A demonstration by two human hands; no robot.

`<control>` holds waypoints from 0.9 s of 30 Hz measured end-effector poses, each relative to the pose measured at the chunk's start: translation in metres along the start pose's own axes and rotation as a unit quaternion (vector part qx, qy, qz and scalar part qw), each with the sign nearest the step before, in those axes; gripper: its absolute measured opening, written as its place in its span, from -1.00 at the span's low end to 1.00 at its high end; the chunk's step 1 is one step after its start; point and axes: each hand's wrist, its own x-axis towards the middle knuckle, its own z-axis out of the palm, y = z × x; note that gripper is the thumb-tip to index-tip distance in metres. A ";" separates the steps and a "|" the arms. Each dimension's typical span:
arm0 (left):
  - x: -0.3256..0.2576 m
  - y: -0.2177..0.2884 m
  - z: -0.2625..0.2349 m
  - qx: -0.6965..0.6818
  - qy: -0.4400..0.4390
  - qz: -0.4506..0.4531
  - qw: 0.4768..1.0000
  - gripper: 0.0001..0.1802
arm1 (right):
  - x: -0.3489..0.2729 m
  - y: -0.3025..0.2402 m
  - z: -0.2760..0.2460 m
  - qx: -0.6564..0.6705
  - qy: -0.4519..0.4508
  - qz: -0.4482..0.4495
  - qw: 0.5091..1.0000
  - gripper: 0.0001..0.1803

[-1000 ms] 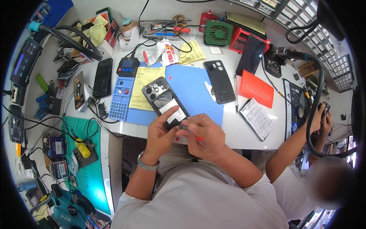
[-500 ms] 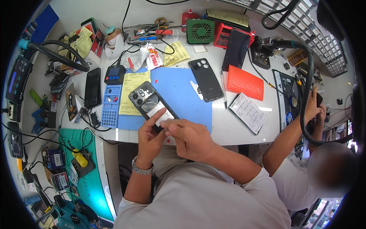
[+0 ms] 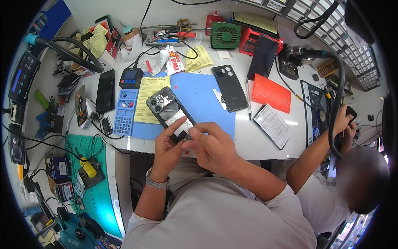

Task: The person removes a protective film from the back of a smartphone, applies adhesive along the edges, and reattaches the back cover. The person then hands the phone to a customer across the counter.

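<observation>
Left hand (image 3: 166, 150) grips opened black phone (image 3: 170, 111) (glossy, camera cluster at far end); right hand (image 3: 212, 146) pinches slim screwdriver (image 3: 191, 136) against its near end, above blue mat (image 3: 199, 99).

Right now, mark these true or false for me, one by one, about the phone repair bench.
1. Both hands, left hand and right hand, are on the opened phone. True.
2. The phone lies over a red mat. False: the mat is blue.
3. A second dark phone back lies apart on the mat. True.
4. The left wrist is bare. False: it wears a metal watch.
5. A green fan stands at the bench's far edge. True.
</observation>
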 end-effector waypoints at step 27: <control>-0.006 0.011 -0.006 -0.003 -0.038 -0.026 0.999 -0.05 | -0.025 0.023 0.027 0.183 0.040 -0.023 0.982 -0.17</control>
